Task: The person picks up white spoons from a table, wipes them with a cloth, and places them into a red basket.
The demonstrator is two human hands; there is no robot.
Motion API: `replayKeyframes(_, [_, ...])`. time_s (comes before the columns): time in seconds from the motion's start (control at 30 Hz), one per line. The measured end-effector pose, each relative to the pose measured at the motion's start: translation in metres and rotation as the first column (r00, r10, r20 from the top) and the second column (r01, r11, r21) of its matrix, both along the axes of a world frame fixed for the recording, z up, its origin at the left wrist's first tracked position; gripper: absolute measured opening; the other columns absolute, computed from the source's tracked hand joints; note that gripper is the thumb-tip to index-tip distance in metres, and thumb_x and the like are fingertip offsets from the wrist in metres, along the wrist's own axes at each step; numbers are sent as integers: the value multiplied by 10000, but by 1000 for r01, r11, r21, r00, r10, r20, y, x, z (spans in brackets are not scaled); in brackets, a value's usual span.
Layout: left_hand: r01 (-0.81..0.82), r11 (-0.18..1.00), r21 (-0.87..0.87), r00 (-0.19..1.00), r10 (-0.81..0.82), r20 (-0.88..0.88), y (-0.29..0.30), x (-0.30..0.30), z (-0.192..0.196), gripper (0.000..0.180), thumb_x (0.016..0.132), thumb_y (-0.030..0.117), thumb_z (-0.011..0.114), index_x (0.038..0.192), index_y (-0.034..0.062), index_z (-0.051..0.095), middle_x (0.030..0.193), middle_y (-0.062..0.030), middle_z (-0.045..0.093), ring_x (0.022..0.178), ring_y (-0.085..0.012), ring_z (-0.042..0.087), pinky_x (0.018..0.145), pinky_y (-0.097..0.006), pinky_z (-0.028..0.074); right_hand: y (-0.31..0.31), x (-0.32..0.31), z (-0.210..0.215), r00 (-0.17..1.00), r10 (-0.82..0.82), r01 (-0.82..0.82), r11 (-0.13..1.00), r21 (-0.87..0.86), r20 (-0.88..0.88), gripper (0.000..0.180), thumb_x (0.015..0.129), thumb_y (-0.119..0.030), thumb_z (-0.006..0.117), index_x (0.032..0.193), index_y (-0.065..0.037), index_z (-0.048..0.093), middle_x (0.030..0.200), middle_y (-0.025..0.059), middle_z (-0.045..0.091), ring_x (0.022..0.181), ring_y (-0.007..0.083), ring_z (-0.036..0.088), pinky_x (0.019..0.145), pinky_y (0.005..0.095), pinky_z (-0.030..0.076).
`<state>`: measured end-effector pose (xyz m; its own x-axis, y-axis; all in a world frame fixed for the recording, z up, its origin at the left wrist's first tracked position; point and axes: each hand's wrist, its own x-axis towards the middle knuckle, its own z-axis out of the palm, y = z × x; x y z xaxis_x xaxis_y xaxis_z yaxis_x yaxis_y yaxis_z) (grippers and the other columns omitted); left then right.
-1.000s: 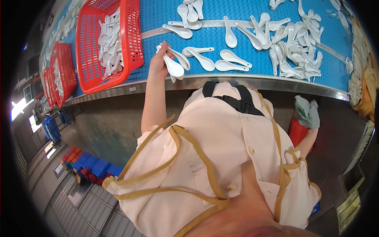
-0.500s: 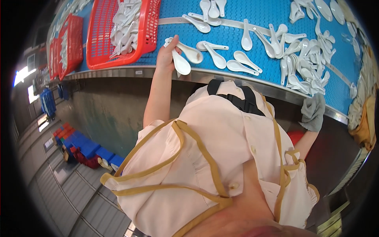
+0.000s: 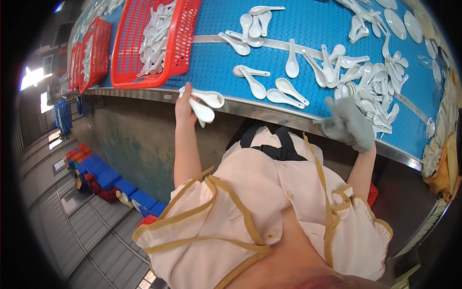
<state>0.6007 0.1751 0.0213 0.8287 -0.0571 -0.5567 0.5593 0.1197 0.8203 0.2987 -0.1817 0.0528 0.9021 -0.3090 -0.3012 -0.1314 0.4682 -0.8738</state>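
Observation:
My left hand (image 3: 185, 110) is closed on white ceramic soup spoons (image 3: 204, 113), gripped by their handles just off the table's near edge. Their bowls fan out to the right, and one bears a brownish mark. My right hand (image 3: 350, 124), covered in a grey glove, hovers at the metal edge beside a big heap of white spoons (image 3: 373, 86); its fingers are blurred. Between the hands, a pair of spoons (image 3: 288, 95) lies side by side on the blue textured surface (image 3: 216, 58). Two crossed spoons (image 3: 252, 83) rest left of that pair.
A red plastic basket (image 3: 179, 53) partly filled with white spoons stands at the left, with another red basket (image 3: 98, 55) beyond it. White oval dishes (image 3: 413, 26) lie at the far right. Cloth (image 3: 445, 144) hangs by the right end. Blue crates (image 3: 108, 177) stand on the floor.
My left hand has drawn back toward me and slightly left with the spoons. My gloved right hand has risen and moved left, from below the table edge up to it.

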Motion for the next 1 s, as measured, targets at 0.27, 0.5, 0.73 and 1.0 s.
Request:
replayKeyframes(0.27, [106,994,18,993,-105,-53,-3,-15,-5,286,801,338,661,780,111,488,590,29,454,526,-82,453,491,-233,371,7,-52,-44,986,140,-162,938,-305,-94,295,811,-159,536,1067,-13,522,879,48,573,790,181,527,643,257,439])
replayKeyframes(0.5, [366,914,-174,927,-374,-13,-22,-2,-16,274,839,304,621,716,126,453,570,34,435,511,-77,435,493,-224,370,83,-125,-41,978,-138,180,938,296,-158,252,835,-216,509,1000,-27,532,853,51,565,701,138,533,551,230,438])
replayKeyframes(0.73, [537,813,-225,824,-562,-67,-8,-21,-41,261,839,301,620,732,122,464,551,36,446,475,-72,439,444,-213,357,224,-183,-116,433,-716,755,620,-214,-547,303,794,-362,616,842,-66,575,760,27,549,660,141,547,507,270,432])
replayKeyframes(1.0, [758,598,-260,592,-798,-111,-19,-55,-50,246,807,303,659,813,105,514,571,23,462,479,-86,451,459,-211,377,469,-287,-210,98,-873,976,-11,220,-478,485,818,-549,461,881,-81,572,685,121,542,586,232,497,545,371,423])
